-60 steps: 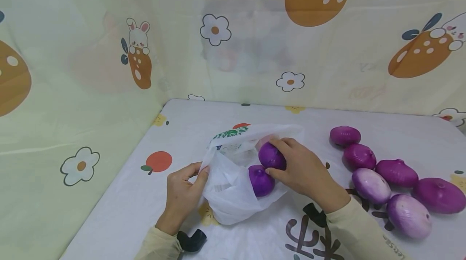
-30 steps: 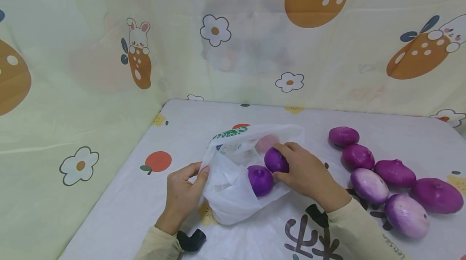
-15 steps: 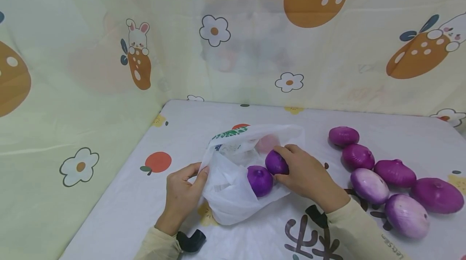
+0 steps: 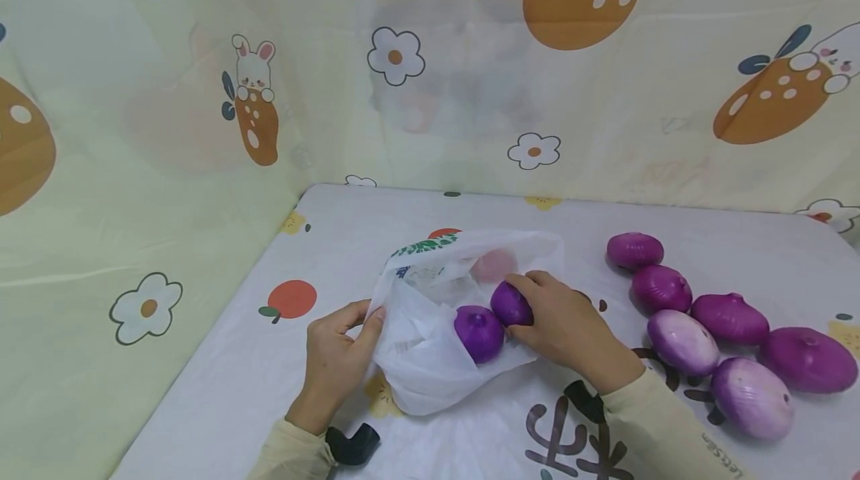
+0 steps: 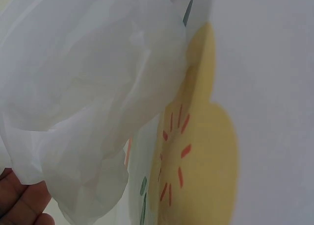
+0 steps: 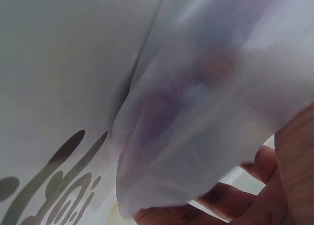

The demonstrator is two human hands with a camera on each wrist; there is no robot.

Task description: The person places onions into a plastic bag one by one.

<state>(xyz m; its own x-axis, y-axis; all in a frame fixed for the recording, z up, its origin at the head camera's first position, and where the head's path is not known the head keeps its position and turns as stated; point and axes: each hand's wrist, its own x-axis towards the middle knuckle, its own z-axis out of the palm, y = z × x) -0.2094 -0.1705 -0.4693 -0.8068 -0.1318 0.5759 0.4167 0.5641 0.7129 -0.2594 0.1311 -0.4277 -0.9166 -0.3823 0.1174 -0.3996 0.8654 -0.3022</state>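
A white plastic bag with a green print lies with its mouth spread on the table. My left hand pinches the left edge of its mouth between thumb and fingers; in the left wrist view, curled fingers show at the film. At the right side of the mouth, my right hand grips a purple onion. Just left of it, another purple onion sits in the bag. A pinkish round shape shows through the back film. The right wrist view shows purple through the film beside my fingers.
To the right lie several more onions in a loose cluster, among them a small one at the back and a pale purple one in front. A patterned cloth covers the table, and printed curtains hang behind and at the left.
Over two seconds my right hand has moved slightly down and to the right with its onion, uncovering the pinkish shape. It barely shifts in the last half second. My left hand stays in place.
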